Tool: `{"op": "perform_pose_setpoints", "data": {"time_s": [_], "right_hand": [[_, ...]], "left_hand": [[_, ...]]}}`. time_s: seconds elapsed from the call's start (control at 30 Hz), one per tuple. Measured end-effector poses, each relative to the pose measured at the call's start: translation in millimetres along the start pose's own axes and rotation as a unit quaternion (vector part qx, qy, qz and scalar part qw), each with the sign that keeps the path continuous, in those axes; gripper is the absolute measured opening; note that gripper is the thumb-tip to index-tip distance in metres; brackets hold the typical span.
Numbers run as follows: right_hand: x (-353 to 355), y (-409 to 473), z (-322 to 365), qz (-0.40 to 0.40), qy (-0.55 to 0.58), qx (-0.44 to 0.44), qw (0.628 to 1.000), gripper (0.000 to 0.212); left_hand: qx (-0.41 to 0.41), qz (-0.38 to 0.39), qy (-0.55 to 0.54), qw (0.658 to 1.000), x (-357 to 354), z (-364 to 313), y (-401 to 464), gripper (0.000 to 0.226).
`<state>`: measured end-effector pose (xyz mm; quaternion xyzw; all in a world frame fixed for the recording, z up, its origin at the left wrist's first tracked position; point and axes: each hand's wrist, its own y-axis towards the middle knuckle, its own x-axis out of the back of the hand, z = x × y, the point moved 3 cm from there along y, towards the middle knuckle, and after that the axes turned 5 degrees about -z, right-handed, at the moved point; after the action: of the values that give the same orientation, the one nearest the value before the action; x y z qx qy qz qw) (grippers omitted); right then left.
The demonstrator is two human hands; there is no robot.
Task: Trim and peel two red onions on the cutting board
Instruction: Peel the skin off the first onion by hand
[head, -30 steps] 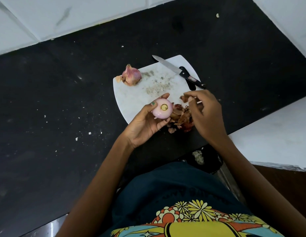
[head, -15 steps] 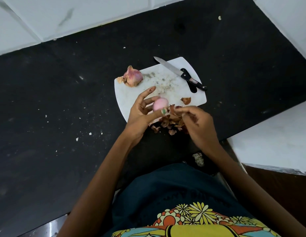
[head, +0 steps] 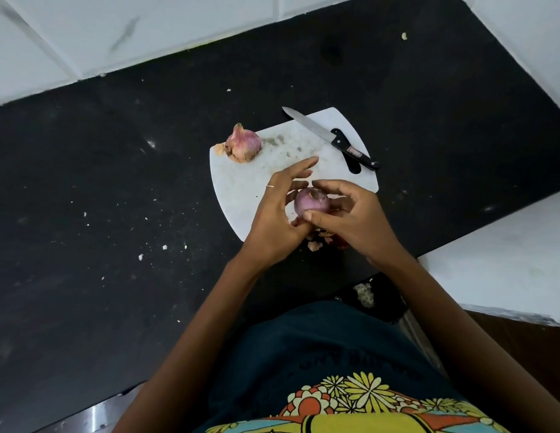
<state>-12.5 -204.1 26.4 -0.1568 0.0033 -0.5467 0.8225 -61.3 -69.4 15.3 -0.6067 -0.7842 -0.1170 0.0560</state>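
Two onions: one in hand, one waiting.
Peeled onion: held just above the near edge of the cutting board, smooth purple skin showing, cut end up.
Right hand: fingers curled round the onion, thumb on its near side; probably steadying it to check for leftover skin.
Left hand: cups the onion from the left, thumb under it, other fingers straight and fanned out over the board; looks like support, not a full grip.
Unpeeled onion: far-left corner of the board, dry skin and tip on, well apart from the hands.
Knife: far-right of the board, blade pointing far-left, untouched.
Peel scraps: heaped at the board's near edge under the hands, spilling onto the black tabletop.
Obstruction: none between hands and knife; scraps crowd the near working area.
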Motion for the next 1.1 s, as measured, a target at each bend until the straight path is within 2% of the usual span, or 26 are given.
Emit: {"op": "perform_pose_setpoints", "data": {"time_s": [0.13, 0.27, 0.77, 1.1], "right_hand": [[-1, 0, 1, -0.022, 0.002, 0.023, 0.999, 0.052], [0, 3, 2, -0.026, -0.004, 0.048, 0.999, 0.053], [-35, 39, -8, 0.036, -0.096, 0.102, 0.990, 0.054], [-70, 71, -15, 0.072, -0.188, 0.140, 0.969, 0.052]], "left_hand": [[0.021, 0.000, 0.034, 0.999, 1, 9, 0, 0.073], [0.039, -0.017, 0.053, 0.998, 5, 18, -1, 0.060], [0.078, -0.124, 0.124, 0.981, 31, 48, -9, 0.056], [0.110, -0.159, 0.145, 0.971, 53, 69, -3, 0.055]]}}
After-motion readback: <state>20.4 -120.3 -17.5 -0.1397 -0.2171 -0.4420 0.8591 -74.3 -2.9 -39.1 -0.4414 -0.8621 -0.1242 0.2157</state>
